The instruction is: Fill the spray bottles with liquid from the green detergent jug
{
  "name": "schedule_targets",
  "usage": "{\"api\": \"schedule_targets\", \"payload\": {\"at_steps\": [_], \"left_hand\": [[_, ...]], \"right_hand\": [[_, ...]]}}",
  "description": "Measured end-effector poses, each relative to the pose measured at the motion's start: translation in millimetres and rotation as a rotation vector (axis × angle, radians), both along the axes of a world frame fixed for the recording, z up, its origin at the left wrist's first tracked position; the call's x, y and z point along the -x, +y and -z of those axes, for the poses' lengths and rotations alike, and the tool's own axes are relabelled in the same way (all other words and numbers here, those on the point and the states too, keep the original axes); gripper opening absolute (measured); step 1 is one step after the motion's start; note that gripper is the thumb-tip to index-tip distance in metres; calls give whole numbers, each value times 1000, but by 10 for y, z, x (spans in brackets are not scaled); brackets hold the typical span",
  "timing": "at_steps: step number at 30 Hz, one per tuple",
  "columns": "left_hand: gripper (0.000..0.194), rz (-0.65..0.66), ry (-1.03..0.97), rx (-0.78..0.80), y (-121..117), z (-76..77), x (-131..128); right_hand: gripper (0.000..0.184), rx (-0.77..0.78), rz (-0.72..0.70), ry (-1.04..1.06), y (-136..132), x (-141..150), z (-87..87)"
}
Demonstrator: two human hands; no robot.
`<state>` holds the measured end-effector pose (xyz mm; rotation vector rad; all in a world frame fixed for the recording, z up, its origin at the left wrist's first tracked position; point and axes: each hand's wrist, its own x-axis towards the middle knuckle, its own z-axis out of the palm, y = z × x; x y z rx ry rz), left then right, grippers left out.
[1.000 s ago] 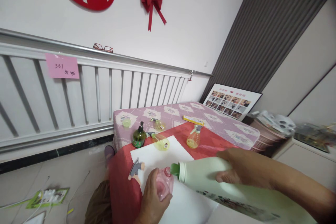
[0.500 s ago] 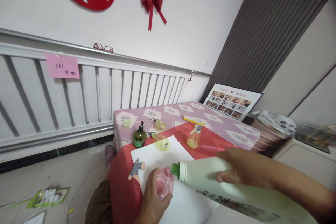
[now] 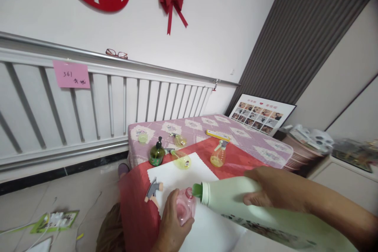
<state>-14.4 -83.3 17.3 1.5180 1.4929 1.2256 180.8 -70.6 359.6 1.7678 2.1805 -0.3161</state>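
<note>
My left hand (image 3: pixel 173 222) is wrapped round a small pink clear bottle (image 3: pixel 185 208) with its neck uncovered, above the white board (image 3: pixel 206 226). In my right hand (image 3: pixel 271 189) is a large pale green bottle (image 3: pixel 236 195), tipped almost level. Its dark green spout (image 3: pixel 197 191) meets the mouth of the pink bottle; whether liquid is flowing I cannot tell. To the left lies a grey and peach spray head (image 3: pixel 153 191). Beyond it stands a dark green pump bottle (image 3: pixel 156 152), beside a yellow spray bottle (image 3: pixel 182 161) lying on its side.
Another spray bottle (image 3: pixel 217 155) stands on the red cloth (image 3: pixel 242 161). Farther back are a small yellow spray bottle (image 3: pixel 178 139), a pale green cup (image 3: pixel 143 138) and a yellow box (image 3: pixel 217 135). A power strip (image 3: pixel 54 221) with cords lies on the floor at left.
Both hands and both bottles stay in nearly the same place. The red cloth's left edge near my leg has shifted slightly outward to the left.
</note>
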Motion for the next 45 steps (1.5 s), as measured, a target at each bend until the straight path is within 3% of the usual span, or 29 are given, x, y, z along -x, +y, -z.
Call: {"api": "schedule_targets", "payload": {"at_steps": [45], "left_hand": [[82,6,29,5,-17,-81,3]], "right_hand": [[39,-8,-4,2,-12,28,-12]]}}
